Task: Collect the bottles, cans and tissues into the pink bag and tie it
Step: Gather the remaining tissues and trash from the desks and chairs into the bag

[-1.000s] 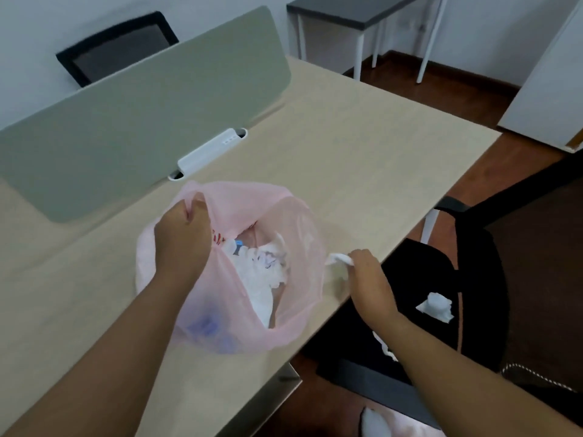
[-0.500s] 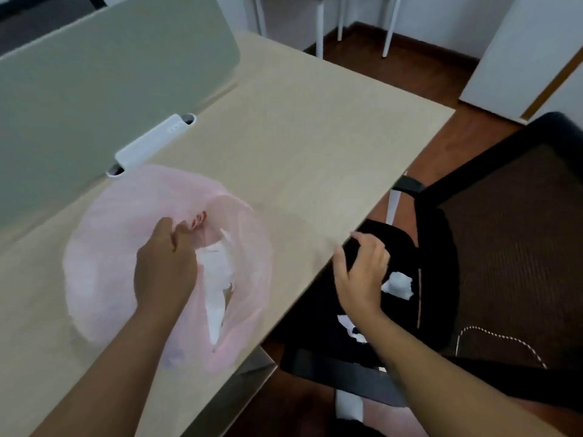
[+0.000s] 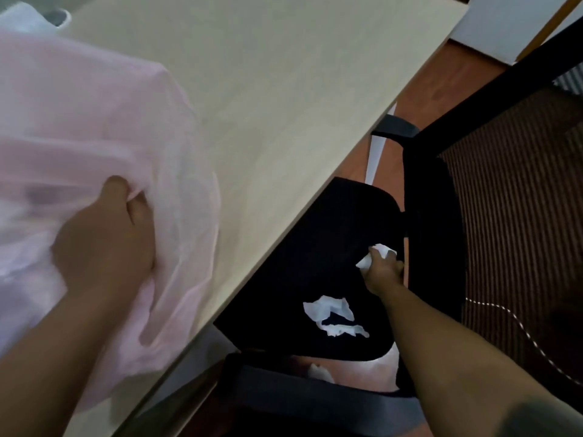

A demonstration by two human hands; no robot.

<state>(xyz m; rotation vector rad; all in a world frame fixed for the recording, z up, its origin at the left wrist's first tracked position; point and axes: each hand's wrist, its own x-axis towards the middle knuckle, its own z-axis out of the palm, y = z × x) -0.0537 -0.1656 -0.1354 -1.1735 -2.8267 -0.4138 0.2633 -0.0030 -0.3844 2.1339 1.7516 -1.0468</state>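
Observation:
The translucent pink bag (image 3: 79, 127) lies on the wooden desk (image 3: 284, 89) at the left, blurred, its contents only dimly visible. My left hand (image 3: 107, 238) pinches a fold of the bag's rim. My right hand (image 3: 383, 271) reaches down to the black chair seat (image 3: 315, 247) beside the desk and is closed on a crumpled white tissue (image 3: 378, 255). A second white tissue (image 3: 331, 313) lies nearer on the same seat. Another white scrap (image 3: 320, 372) shows on the floor under the seat's front edge.
The chair's mesh backrest (image 3: 520, 216) and black frame (image 3: 432, 216) stand to the right of my right hand. An armrest (image 3: 396, 129) sits close to the desk edge. Reddish wood floor (image 3: 457, 74) lies beyond. The desk's edge runs diagonally between my two hands.
My head has tilted down and right. My right hand dropped from the desk edge to the chair seat and closed on a tissue. My left hand kept hold of the bag.

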